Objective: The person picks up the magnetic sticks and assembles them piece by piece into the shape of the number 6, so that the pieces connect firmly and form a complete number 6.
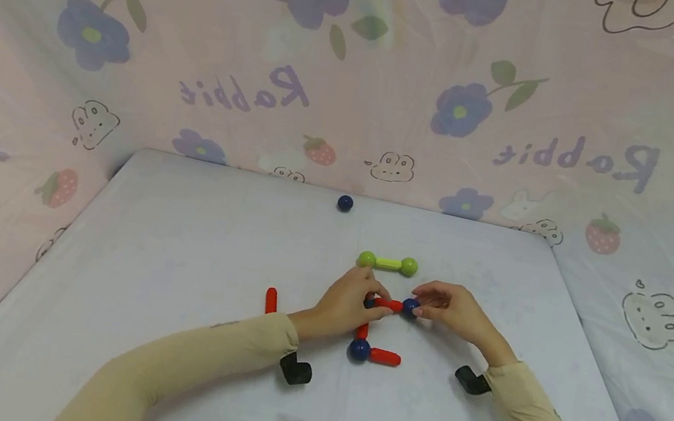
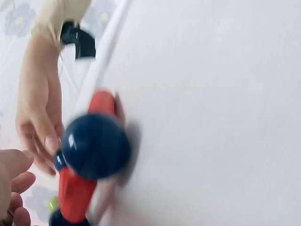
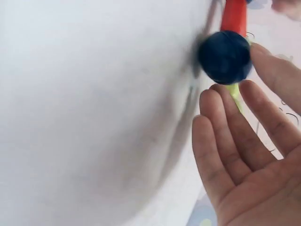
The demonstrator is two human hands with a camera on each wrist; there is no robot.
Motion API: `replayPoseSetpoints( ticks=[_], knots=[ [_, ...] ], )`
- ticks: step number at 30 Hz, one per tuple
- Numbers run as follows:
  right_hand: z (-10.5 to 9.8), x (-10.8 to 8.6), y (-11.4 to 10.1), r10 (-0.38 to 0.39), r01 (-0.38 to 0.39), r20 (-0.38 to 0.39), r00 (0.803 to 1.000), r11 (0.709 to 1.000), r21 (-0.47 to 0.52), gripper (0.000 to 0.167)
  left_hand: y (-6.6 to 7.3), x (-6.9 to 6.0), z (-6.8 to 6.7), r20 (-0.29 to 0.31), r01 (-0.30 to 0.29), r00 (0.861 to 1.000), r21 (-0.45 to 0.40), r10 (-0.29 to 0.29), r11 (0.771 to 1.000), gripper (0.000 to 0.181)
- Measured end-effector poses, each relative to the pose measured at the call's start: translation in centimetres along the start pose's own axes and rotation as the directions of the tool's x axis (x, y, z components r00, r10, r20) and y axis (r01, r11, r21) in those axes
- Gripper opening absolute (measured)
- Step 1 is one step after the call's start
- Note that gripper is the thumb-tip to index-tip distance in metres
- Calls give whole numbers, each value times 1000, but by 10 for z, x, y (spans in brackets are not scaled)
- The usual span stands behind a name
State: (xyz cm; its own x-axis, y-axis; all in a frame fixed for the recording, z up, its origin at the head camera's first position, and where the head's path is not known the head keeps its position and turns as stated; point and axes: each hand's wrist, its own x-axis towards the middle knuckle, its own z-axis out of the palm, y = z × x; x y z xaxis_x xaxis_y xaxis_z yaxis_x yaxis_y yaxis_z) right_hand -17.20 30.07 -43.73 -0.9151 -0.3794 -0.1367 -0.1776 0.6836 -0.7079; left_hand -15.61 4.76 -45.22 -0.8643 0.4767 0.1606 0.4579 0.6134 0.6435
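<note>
Logging one blue ball, smooth, probably light and slippery: pinched by my right hand at thumb and forefinger, best held across its middle. One red rod, likely stiff, between both hands' fingertips. Left hand beside it; I cannot tell its grip.

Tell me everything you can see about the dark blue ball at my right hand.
The dark blue ball is smooth, round and glossy, apparently plastic. A red rod joins it, extending left in the head view. The thumb of your right hand touches it, with the index fingertip beside it. It's over the white table; whether it rests there is unclear.
</note>
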Motion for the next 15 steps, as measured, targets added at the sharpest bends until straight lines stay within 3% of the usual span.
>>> replayPoseSetpoints(
  ticks=[5, 9, 15],
  knots=[
    [-7, 6, -8, -8, 8, -27, 1000, 1000, -14, 36, 10, -19, -2, -1, -16, 1000, -82, 16, 997, 22],
    [-12, 15, -16, -27, 26, -43, 999, 999, -23, 36, 14, -36, 0, 19, 8, 1000, -144, -5, 990, 22],
    [-19, 34, -30, -56, 51, -84, 995, 997, -62, 35, 9, -55, 11, 41, 39, 999, -187, -32, 982, 23]
  ],
)
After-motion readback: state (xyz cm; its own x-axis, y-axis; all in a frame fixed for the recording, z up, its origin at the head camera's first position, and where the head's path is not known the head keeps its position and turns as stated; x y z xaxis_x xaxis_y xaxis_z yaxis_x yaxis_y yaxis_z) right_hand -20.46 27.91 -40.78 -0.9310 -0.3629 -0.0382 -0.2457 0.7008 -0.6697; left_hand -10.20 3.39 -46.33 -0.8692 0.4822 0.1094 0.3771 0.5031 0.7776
